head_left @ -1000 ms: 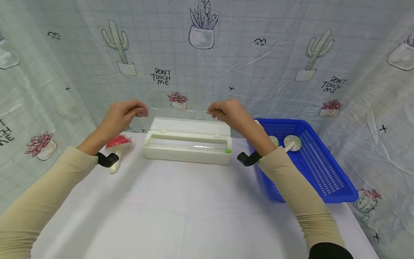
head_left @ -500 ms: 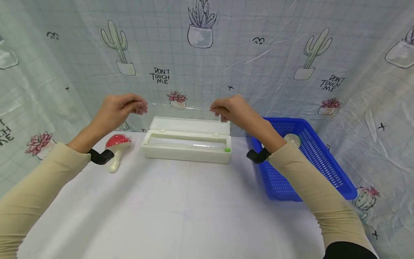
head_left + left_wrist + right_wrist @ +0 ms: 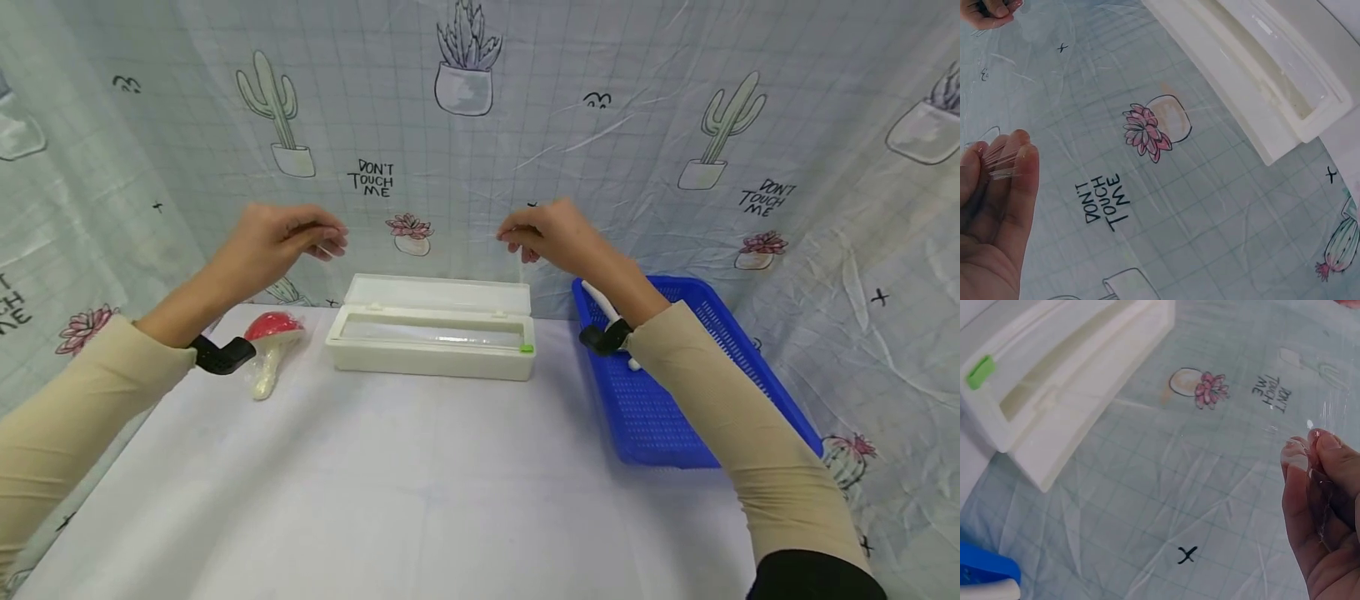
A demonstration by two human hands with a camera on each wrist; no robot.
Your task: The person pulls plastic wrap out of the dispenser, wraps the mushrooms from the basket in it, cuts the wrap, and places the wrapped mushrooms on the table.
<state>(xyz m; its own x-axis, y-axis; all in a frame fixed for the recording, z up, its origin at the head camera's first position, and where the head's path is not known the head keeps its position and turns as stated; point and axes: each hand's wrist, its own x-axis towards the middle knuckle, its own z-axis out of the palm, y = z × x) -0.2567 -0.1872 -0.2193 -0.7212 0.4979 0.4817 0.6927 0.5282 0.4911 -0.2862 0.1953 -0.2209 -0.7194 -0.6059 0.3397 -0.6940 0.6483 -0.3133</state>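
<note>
Both hands are raised above a white cling film dispenser at the back of the table. My left hand pinches one edge of clear cling film, which bunches in fine creases between thumb and fingertips. Across from it, my right hand pinches the film's other side, seen crumpled at the fingertips in the right wrist view. The sheet between them is nearly invisible against the backdrop. The dispenser's lid stands open and tilted back; a film roll shows inside. A green slider sits at its right end.
A red-capped mushroom with a pale stem lies left of the dispenser, shiny clear film about it. On the right stands a blue basket with white-handled things inside, partly behind my right arm. A cactus-print curtain hangs behind the table.
Both hands have risen, and the right has moved a little to the right, widening the gap between them. Each keeps its pinch on the cling film. The dispenser has stayed put.
</note>
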